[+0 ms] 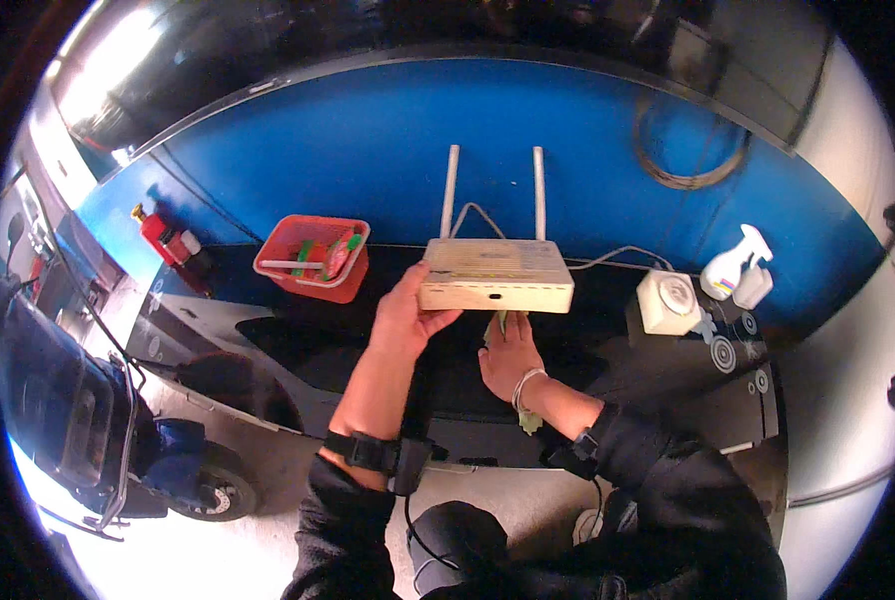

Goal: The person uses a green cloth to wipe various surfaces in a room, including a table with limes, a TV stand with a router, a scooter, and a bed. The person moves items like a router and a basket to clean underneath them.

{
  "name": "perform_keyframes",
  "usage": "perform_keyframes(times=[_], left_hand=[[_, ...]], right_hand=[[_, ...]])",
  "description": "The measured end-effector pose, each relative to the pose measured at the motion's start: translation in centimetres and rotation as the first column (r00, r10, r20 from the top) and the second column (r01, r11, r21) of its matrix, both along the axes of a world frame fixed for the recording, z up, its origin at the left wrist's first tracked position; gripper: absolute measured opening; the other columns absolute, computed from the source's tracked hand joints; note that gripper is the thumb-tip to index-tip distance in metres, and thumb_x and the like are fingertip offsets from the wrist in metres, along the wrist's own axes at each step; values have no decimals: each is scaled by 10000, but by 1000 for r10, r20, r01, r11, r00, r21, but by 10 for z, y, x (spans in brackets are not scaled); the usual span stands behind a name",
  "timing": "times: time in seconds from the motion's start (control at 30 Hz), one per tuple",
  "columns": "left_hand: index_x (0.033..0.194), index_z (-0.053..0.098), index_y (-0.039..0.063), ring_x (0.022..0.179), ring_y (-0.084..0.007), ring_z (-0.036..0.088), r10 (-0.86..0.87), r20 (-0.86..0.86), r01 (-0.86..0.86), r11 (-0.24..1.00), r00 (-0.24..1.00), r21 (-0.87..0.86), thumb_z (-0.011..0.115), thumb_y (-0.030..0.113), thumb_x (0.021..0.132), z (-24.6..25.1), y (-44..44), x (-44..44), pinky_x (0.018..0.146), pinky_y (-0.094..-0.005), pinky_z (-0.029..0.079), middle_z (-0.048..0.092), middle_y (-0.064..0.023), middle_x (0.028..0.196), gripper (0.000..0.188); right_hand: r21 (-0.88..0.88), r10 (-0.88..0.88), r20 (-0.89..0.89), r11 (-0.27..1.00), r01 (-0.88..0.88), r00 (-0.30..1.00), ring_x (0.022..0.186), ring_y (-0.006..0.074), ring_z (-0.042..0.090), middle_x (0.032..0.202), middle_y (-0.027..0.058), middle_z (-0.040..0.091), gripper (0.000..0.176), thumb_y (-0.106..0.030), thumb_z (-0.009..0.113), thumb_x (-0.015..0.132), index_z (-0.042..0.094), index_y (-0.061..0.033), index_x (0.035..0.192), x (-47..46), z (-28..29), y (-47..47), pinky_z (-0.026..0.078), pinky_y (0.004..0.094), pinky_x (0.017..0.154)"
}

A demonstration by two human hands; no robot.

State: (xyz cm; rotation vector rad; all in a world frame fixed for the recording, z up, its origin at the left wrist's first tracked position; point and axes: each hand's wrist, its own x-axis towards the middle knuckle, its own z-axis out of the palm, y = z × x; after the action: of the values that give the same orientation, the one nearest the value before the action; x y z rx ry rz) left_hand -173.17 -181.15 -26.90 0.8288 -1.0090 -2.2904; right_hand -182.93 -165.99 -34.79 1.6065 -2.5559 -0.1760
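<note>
A white Wi-Fi router point(496, 274) with two upright antennas is raised above the glossy black cabinet top point(327, 345). My left hand point(406, 311) grips its left end, the thumb underneath and the fingers on the side. Beneath the router's front edge, my right hand point(509, 360) lies palm down on the cabinet with a pale green cloth point(530, 424) under it. One end of the cloth hangs out below the wrist; the fingertips are partly hidden by the router. A cable point(597, 259) runs from behind the router towards the right.
Left stand a red basket point(312, 281) with small items and a red bottle point(164, 236). To the right are a cream box-shaped device point(666, 301) and a white spray bottle point(732, 266). A large dark screen point(447, 30) overhangs the back. A scooter point(80, 405) is parked at left.
</note>
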Motion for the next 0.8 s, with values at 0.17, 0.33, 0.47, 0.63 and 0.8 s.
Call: perform_keyframes(times=[0.17,0.33,0.47,0.63,0.8], left_hand=[[1173,597,20,866,-255,683,51,5,-51,997,999,63,655,352,896,-3,10,2,673,-376,619,657,-132,1036,436],[1141,594,-15,863,-261,681,64,-10,-63,996,998,65,657,367,892,-4,11,1,652,-368,619,649,-145,1032,461],[1145,594,14,885,-267,665,77,32,-79,993,997,91,685,371,880,-4,8,1,675,-399,621,639,-137,1032,454],[1235,550,82,980,-262,641,116,20,-117,993,993,11,661,366,898,-7,8,1,681,-412,620,617,-114,1107,454],[1253,537,87,1016,-270,633,84,-46,-87,995,995,-58,617,349,935,-16,4,7,693,-411,625,606,-120,1155,419]], right_hand=[[-316,-60,394,928,197,917,1364,311,404,1460,140,465,448,-269,374,991,518,-77,1370,-36,-6,-43,287,425,1136],[-233,-101,560,933,273,822,1363,281,412,1471,67,468,482,-399,384,983,501,-191,1402,-27,-5,-85,294,440,1129],[-111,209,36,973,-204,977,1410,279,340,1520,81,390,545,-439,375,975,432,-170,1445,24,-6,-76,241,441,1161],[-178,196,233,972,-157,952,1425,274,313,1544,78,344,564,-445,381,977,396,-164,1465,0,-10,-87,223,437,1172],[-250,214,336,959,-132,917,1440,269,286,1567,75,298,586,-451,387,978,359,-158,1485,-14,-27,-147,205,433,1182]])
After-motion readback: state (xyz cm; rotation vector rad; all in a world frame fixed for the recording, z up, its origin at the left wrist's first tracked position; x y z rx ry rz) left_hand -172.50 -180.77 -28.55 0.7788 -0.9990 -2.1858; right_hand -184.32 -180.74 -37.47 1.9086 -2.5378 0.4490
